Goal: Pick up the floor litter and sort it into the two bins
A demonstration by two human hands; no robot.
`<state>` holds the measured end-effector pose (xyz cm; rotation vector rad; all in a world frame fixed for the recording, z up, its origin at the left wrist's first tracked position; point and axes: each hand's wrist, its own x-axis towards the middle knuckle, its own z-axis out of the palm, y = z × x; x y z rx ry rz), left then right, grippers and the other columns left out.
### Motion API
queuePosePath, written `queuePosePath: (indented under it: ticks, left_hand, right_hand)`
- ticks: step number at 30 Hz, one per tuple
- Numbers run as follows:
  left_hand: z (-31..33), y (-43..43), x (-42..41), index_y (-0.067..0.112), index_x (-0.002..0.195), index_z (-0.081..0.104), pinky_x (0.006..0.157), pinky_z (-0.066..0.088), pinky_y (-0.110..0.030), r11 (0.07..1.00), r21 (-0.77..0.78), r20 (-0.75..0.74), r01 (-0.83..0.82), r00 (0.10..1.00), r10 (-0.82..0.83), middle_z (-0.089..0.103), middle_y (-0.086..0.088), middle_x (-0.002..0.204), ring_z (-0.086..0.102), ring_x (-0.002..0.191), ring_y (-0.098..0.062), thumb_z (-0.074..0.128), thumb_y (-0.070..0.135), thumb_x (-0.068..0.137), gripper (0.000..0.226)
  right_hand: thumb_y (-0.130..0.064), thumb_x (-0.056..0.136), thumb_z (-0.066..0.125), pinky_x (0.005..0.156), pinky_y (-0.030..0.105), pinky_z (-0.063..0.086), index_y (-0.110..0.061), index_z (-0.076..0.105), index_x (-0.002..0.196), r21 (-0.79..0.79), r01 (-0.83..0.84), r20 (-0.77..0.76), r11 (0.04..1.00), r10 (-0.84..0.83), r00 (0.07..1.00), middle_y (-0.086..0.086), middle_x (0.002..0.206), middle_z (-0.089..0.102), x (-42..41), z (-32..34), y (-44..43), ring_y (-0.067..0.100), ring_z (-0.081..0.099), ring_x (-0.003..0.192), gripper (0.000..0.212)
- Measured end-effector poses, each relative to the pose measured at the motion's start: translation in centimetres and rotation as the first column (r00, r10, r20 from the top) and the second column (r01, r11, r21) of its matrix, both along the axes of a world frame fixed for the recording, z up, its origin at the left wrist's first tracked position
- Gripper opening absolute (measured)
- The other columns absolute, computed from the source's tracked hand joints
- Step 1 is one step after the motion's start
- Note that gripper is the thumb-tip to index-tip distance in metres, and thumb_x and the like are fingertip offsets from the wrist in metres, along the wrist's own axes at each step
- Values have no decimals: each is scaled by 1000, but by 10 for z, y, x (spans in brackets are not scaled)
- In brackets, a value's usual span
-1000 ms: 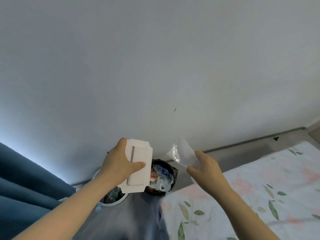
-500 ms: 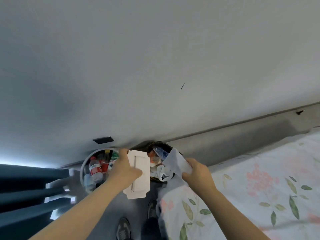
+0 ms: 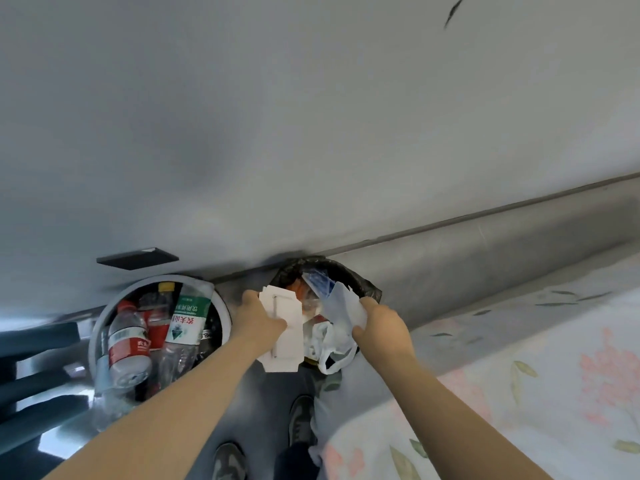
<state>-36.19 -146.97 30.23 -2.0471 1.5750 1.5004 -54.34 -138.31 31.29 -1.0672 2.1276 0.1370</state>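
The black-lined round bin [image 3: 367,291] is sitting between a white round bottle bin [image 3: 223,308] and the floral bed [image 3: 536,368]. Over its rim, the left hand [image 3: 258,320] is gripping a flat white cardboard piece [image 3: 284,348], the right hand [image 3: 381,329] pinching a clear plastic bag [image 3: 341,306].

A pale grey wall [image 3: 311,116] fills the upper view, marked by a thin dark streak [image 3: 453,10] and a flat black plate [image 3: 138,258] low down. A bed [image 3: 536,393] with a floral sheet lies to the right, dark curtain folds [image 3: 31,375] hang at the left, and two shoes [image 3: 228,460] stand on the grey floor [image 3: 263,403].
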Motion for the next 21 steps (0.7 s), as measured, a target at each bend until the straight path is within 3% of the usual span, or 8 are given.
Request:
queuePosePath:
  ticks: [5, 8, 10, 13, 17, 21]
  left_hand:
    - [-63, -8, -11, 4, 126, 33, 69, 40, -32, 998, 25, 16, 62, 998, -62, 53, -13, 121, 47, 92, -22, 67, 12, 82, 55]
    - [-92, -11, -21, 5, 127, 34, 70, 39, -32, 997, 26, 14, 78, 997, -79, 52, -13, 123, 46, 92, -22, 66, 12, 83, 55]
    - [-109, -12, -29, 4, 127, 34, 70, 38, -31, 994, 25, 3, 102, 995, -102, 52, -13, 124, 49, 97, -24, 68, 15, 83, 57]
    - [-130, -15, -40, 5, 131, 35, 65, 40, -27, 988, 27, -17, 151, 988, -151, 52, -11, 125, 53, 111, -27, 71, 26, 82, 64]
    - [-138, -19, -45, 6, 131, 40, 80, 42, -31, 975, -2, 43, 224, 974, -224, 46, -15, 129, 52, 112, -30, 71, 29, 81, 63]
    - [-120, -19, -36, 6, 124, 46, 72, 42, -31, 944, -58, 78, 325, 944, -321, 50, -14, 124, 55, 105, -29, 67, 27, 82, 51]
  right_hand:
    - [-8, 84, 52, 58, 28, 38, -10, 49, 111, 65, 25, -16, 998, -24, 1000, 9, 93, 56, 0, -63, -2, 25, 51, 72, 27]
    - [-7, 85, 52, 61, 29, 41, -10, 49, 114, 84, 49, -23, 995, -48, 999, 11, 102, 60, -1, -93, -2, 24, 52, 75, 29]
    - [-12, 89, 53, 68, 31, 46, -11, 46, 128, 108, 47, -8, 993, -47, 999, 12, 115, 59, -1, -107, -3, 26, 57, 86, 40]
    - [-25, 92, 56, 83, 34, 50, -15, 36, 142, 124, 33, 34, 992, -37, 999, 12, 132, 51, 2, -118, -2, 29, 59, 109, 55]
    - [-30, 92, 58, 88, 35, 49, -15, 37, 141, 115, 12, 41, 993, -17, 999, 12, 136, 46, 2, -117, 0, 29, 57, 113, 55]
    - [-29, 93, 56, 90, 34, 48, -16, 36, 143, 77, 18, 30, 997, -20, 999, 10, 139, 45, 1, -98, 1, 28, 55, 116, 55]
